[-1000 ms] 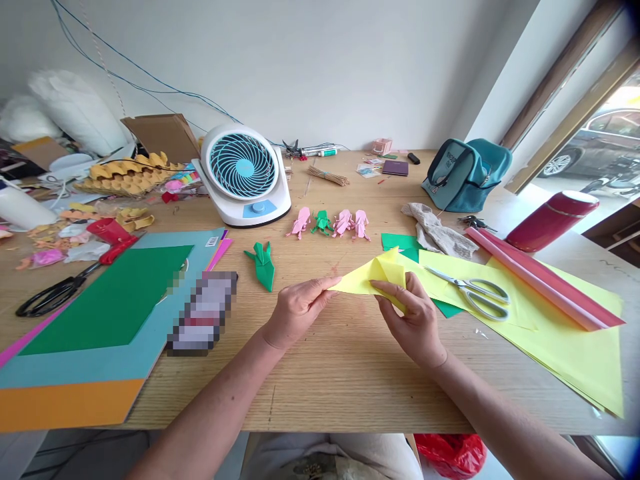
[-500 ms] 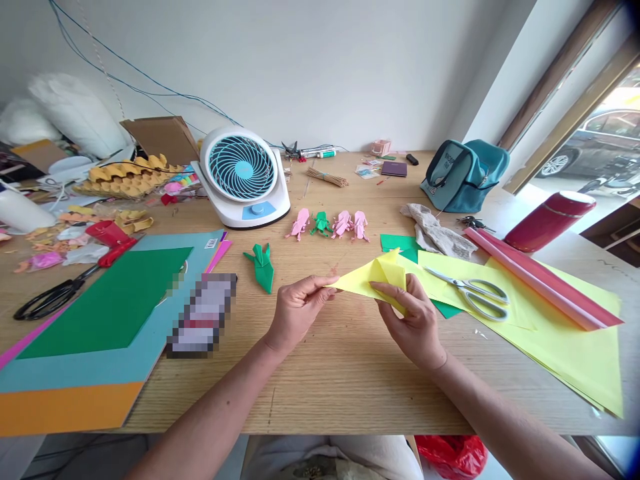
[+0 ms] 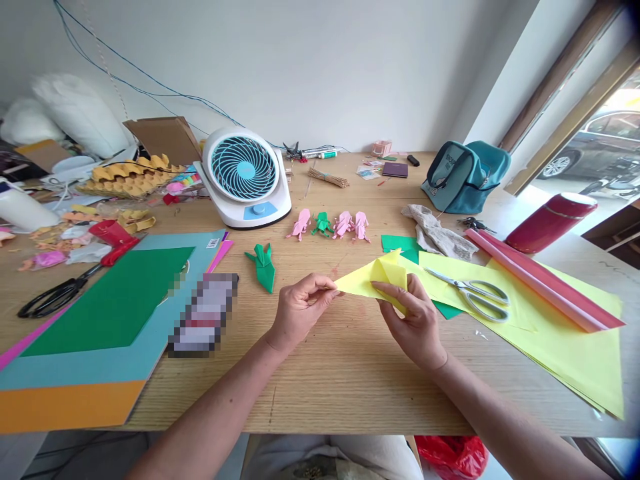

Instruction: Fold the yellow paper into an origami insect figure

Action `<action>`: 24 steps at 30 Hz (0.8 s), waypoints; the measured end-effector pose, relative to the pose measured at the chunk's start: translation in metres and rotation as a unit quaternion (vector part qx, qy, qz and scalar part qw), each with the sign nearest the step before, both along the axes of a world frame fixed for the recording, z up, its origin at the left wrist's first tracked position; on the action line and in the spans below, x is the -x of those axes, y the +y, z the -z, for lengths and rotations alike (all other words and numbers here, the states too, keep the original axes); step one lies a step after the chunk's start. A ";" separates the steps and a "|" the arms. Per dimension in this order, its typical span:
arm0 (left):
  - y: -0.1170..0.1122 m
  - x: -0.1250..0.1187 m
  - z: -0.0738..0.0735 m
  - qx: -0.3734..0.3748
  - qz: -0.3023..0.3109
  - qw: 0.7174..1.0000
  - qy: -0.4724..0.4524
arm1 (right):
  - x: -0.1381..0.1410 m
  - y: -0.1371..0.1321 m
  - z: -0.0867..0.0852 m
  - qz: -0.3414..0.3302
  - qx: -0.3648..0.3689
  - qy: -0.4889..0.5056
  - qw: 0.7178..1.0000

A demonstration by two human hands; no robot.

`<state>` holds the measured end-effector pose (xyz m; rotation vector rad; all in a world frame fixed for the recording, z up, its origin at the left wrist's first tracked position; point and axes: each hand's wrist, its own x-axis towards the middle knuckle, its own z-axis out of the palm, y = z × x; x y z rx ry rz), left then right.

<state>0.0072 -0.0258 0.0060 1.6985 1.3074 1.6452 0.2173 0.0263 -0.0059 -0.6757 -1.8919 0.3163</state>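
Between my two hands, above the table, is a partly folded piece of yellow paper (image 3: 367, 277). Its pointed left tip is pinched between the thumb and fingers of my left hand (image 3: 305, 303). My right hand (image 3: 413, 317) grips the wider right end, fingers in front and thumb underneath. A green folded paper figure (image 3: 263, 267) lies left of my hands. Farther back stand several small folded figures in a row, among them a green one (image 3: 323, 224) and a pink one (image 3: 301, 225). White-handled scissors (image 3: 480, 293) rest on yellow sheets (image 3: 565, 353) at the right.
Coloured sheets with a green one on top (image 3: 115, 300) and a phone (image 3: 205, 313) lie at the left, near black-handled scissors (image 3: 55, 297). A fan (image 3: 245, 177) stands behind. A teal bag (image 3: 465, 177), red bottle (image 3: 550, 223) and rolled red paper (image 3: 545, 280) are on the right.
My left fingers have shifted very slightly along the yellow paper's tip. The view has moved a little; otherwise both hands keep their hold.
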 end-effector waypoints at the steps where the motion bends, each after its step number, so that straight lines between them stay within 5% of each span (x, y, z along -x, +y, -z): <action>1: 0.000 0.001 0.001 -0.002 -0.004 1.000 0.011 | 0.000 0.000 0.000 0.000 0.002 0.000 1.000; 13: 0.000 0.003 0.007 -0.012 -0.017 1.000 0.008 | 0.003 -0.002 0.001 -0.002 0.000 -0.008 1.000; 24: 0.000 0.006 0.008 -0.057 -0.045 0.992 0.101 | 0.003 0.000 0.002 -0.015 0.009 -0.006 1.000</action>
